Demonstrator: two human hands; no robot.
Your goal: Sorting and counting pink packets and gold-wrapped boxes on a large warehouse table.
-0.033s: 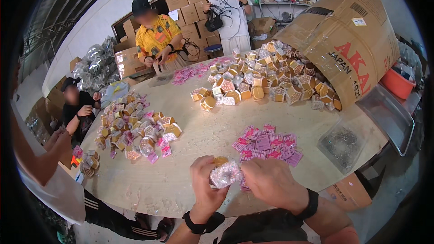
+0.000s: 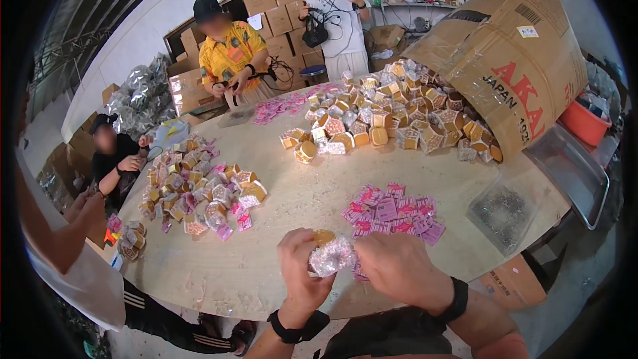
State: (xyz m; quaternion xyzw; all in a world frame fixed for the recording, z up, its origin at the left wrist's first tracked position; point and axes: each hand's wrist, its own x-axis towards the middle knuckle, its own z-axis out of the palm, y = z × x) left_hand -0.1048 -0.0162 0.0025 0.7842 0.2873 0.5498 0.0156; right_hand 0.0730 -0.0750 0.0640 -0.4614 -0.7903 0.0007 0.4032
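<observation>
Near the table's front edge, my left hand [image 2: 300, 267] is wrapped round a small brown ornament in shiny clear film [image 2: 332, 257], its golden-brown side showing at the top. My right hand [image 2: 403, 263] is closed at the ornament's right side, fingertips pressed together. What those fingertips pinch is hidden. Just beyond my hands lies a pile of pink printed cards [image 2: 392, 211], a few of them partly covered by my right hand. To the right of it, a clear shallow tray [image 2: 484, 216] holds thin dark metal pieces.
A large tipped cardboard carton [image 2: 458, 53] spills brown-and-white house-shaped ornaments [image 2: 379, 136] across the far right. Another heap [image 2: 193, 189], mixed with pink cards, lies left. A metal tray [image 2: 595, 193] and red basin [image 2: 585, 123] stand right. Several people are around the table.
At the far left, the seated person in black has shifted their hands slightly. My own hands and the ornament stay practically where they were.
</observation>
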